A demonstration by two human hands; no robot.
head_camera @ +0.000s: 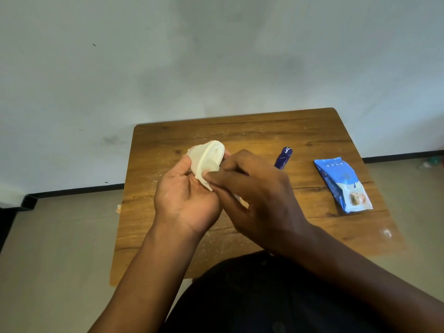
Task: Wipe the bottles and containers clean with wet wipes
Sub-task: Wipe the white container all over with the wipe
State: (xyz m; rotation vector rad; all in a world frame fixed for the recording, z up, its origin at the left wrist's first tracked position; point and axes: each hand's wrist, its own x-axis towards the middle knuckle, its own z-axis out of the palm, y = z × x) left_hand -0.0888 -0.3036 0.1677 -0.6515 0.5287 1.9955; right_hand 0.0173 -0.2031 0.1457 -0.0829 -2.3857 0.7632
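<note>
Wooden table point(240, 131) — grey wall point(216, 56), beige floor point(60, 236).

A small brown wooden table point(240, 131) is set against a pale grey wall point(168, 56). Dark smudges are seen on the wall. A black strip point(79, 189) is run along its bottom. The floor point(60, 248) is plain and tan.

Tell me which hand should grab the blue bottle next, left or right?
Right, probably. The blue bottle stands just beyond the right hand, which only pinches the wipe. The left hand cradles the white container and sits farther away.
</note>
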